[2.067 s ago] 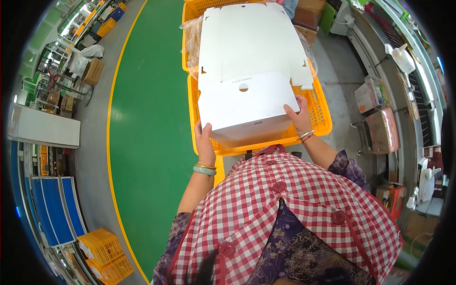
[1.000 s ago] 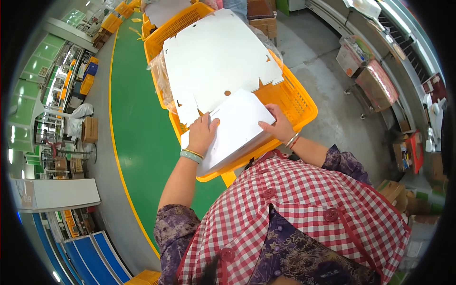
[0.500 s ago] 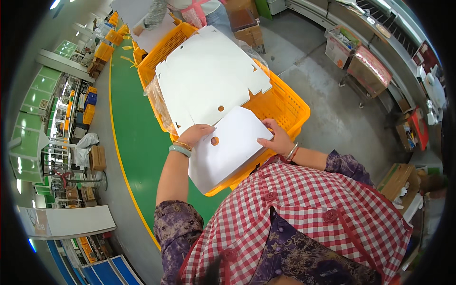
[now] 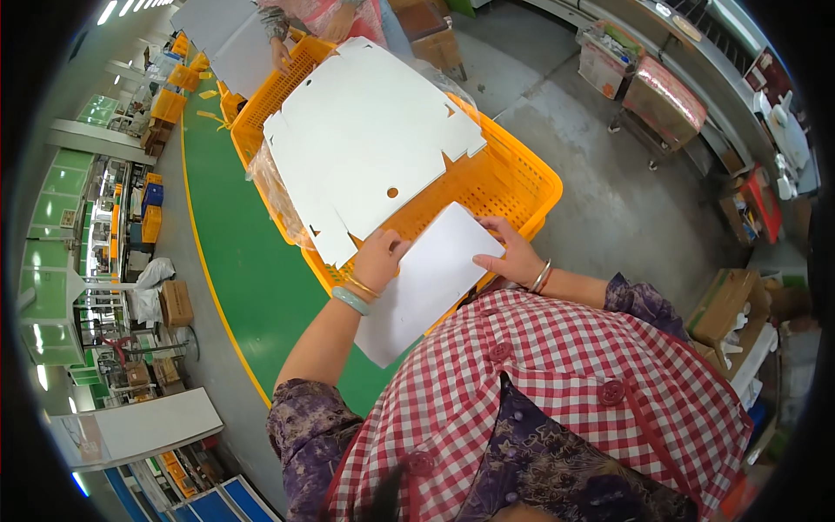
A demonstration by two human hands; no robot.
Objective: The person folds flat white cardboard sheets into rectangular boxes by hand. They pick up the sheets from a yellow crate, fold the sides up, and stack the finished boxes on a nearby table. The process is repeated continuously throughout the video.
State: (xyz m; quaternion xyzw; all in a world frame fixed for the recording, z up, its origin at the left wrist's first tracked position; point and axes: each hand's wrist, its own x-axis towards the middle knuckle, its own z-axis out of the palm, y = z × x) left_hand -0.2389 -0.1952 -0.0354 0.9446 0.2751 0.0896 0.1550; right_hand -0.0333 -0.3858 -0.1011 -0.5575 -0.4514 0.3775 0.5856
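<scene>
Your right hand (image 4: 515, 257) pinches the white box (image 4: 429, 277) above the yellow crate's (image 4: 519, 184) near edge. Your left hand (image 4: 379, 261) curls beside it; whether it grips, I can't tell.

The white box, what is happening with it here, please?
A person in a checked apron holds the box at a yellow crate's near end. The right hand grips its right end; the left hand is at its far edge. Flat white card lies beyond the box. Past the card is a co-worker's hand.
</scene>
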